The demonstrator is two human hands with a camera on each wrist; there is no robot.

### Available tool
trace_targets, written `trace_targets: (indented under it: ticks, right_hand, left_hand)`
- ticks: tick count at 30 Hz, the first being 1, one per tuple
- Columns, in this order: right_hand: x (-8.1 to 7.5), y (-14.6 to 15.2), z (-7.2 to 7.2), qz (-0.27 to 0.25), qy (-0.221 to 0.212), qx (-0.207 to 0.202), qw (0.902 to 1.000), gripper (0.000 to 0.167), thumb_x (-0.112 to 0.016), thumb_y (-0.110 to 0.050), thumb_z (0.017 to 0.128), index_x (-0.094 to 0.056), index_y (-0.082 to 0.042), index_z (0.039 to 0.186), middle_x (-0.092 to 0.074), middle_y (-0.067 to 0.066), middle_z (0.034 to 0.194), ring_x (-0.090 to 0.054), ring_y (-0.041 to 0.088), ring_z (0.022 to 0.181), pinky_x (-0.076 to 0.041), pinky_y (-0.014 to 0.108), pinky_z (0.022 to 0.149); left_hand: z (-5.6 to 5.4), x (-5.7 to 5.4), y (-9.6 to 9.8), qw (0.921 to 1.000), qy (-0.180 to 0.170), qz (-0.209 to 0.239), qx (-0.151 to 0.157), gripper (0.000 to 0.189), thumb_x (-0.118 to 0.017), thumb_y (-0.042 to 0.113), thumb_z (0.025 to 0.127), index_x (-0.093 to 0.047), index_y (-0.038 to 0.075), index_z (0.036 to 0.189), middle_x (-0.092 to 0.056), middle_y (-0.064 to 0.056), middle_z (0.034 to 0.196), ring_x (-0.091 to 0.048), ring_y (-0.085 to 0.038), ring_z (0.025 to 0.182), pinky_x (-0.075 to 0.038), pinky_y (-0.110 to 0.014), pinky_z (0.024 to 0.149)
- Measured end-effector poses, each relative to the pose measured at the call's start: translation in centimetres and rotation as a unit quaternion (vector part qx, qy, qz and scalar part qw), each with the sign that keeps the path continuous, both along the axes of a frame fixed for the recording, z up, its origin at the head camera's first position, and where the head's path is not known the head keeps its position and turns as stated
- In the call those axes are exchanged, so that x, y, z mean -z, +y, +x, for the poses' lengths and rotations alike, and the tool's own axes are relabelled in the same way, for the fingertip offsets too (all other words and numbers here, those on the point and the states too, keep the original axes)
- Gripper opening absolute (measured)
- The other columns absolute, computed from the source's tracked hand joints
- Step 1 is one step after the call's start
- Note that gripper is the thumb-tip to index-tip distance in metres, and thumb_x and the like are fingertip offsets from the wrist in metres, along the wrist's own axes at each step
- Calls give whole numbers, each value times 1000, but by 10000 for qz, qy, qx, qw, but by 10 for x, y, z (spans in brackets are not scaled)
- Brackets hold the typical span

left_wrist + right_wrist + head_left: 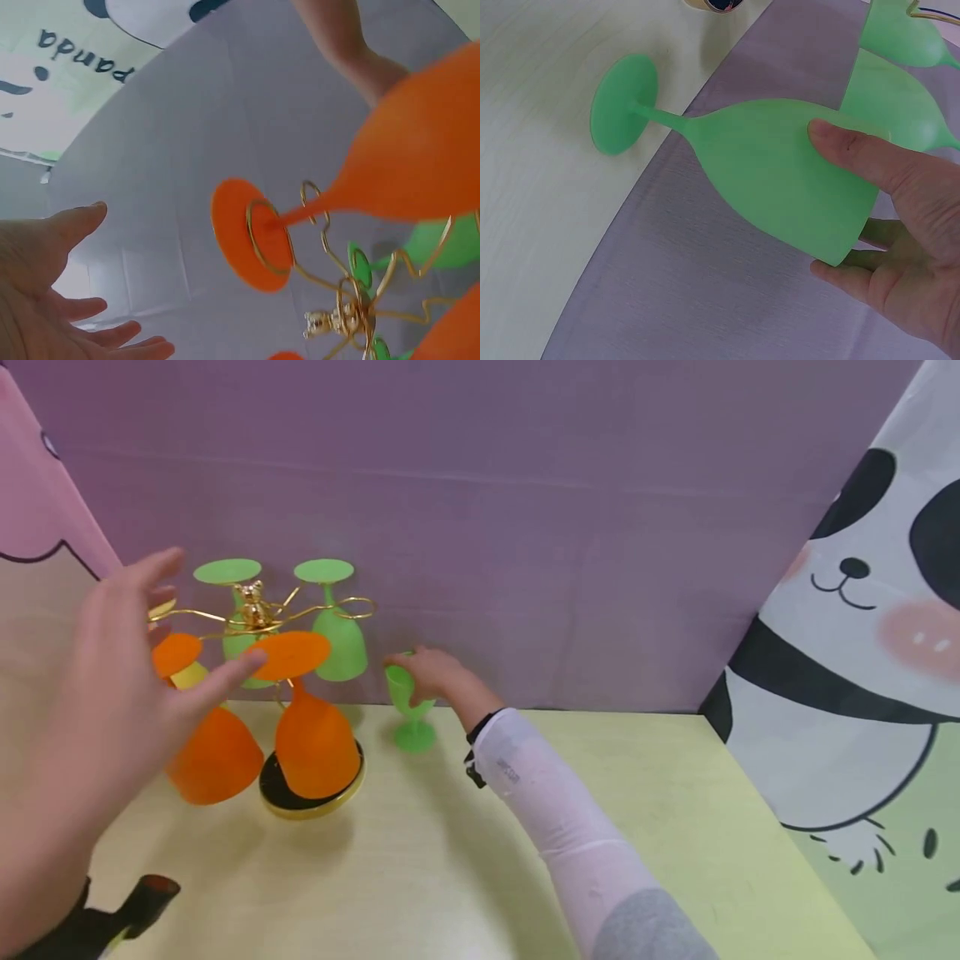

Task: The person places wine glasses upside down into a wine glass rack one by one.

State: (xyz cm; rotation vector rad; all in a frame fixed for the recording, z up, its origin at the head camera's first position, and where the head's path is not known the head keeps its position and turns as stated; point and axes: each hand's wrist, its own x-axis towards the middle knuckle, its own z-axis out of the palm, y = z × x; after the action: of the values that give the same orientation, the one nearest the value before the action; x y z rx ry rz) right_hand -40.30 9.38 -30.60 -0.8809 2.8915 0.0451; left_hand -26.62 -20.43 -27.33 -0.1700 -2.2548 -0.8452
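Observation:
My right hand (438,677) grips a green goblet (411,724) by its bowl near the rim, thumb on one side and fingers on the other in the right wrist view. The goblet is upright at the table's back; whether its foot touches the tabletop I cannot tell. Beside it stands a gold wire rack (255,610) topped with a small bear figure. From its arms hang upside-down goblets: orange ones (315,747) in front, green ones (340,643) behind. My left hand (127,685) hovers by the rack's left side with fingers spread, holding nothing in the left wrist view (45,292).
A round black base with a gold rim (311,806) supports the rack on the pale tabletop (450,860). A purple backdrop (525,568) rises behind the table. A panda-print panel (862,652) borders the right side, and a dark object (146,902) shows at lower left.

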Motion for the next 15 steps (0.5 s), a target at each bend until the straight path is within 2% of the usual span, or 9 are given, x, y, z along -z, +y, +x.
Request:
trace_targets:
  ticks: [1,2,4,5,8,11,13,15]
  right_hand:
    - [0,1,0,10,4,9,10000,81,-80,-23,80,-37,-34,148,-38,15,150,-47,31,129,-48,43,100]
    - [0,1,0,30,13,18,10000,81,-80,-23,80,-37,-35,148,-37,16,150,-47,31,129,-48,43,100]
    - [1,3,0,48,-10,44,10000,81,-80,-24,80,-37,-35,148,-36,16,151,-46,32,130,-47,44,101]
    - [1,3,0,52,-33,59,10000,81,-80,-24,81,-36,-35,148,-35,17,151,-45,32,131,-47,44,101]
    - [2,5,0,49,-74,60,9999,80,-79,-24,81,-36,-35,148,-34,17,152,-45,32,131,-47,44,102]
    - [2,6,-1,3,-51,36,10000,81,-79,-24,81,-36,-34,148,-35,17,151,-46,32,130,-47,44,101]
    - [3,7,-2,-7,4,15,10000,81,-80,-24,80,-37,-34,148,-36,16,150,-46,31,129,-47,43,101]
    - [3,6,-3,-11,25,19,10000,80,-80,-24,80,-37,-35,147,-36,16,150,-47,31,129,-47,43,101]
  left_hand:
    - [17,-26,18,9995,-295,-108,27,108,-87,48,64,-23,38,151,-25,5,156,-39,-23,135,-43,-38,107]
    - [29,-48,32,9983,-540,-172,129,105,-83,47,70,-20,34,153,-23,0,157,-38,-30,135,-41,-48,107]
    - [43,-79,52,9952,-859,-403,224,98,-77,44,79,-18,20,155,-24,-13,157,-37,-41,132,-37,-57,105]
    - [46,-91,58,9931,-1001,-512,341,96,-74,41,83,-16,14,155,-23,-19,157,-34,-47,130,-34,-65,102]
    - [41,-113,63,9835,-1501,-949,339,97,-68,42,88,-11,0,154,-17,-30,156,-22,-53,136,-22,-68,108]
    - [25,-124,59,9722,-1906,-1342,229,97,-62,48,90,-7,-1,154,-12,-33,155,-13,-52,140,-14,-68,112]
    - [13,-130,56,9641,-2159,-1542,112,98,-59,52,90,-6,0,154,-11,-34,155,-11,-53,140,-14,-69,111]
    - [0,-136,54,9566,-2337,-1740,5,98,-57,54,91,-6,-1,153,-14,-36,153,-16,-56,137,-18,-71,108]
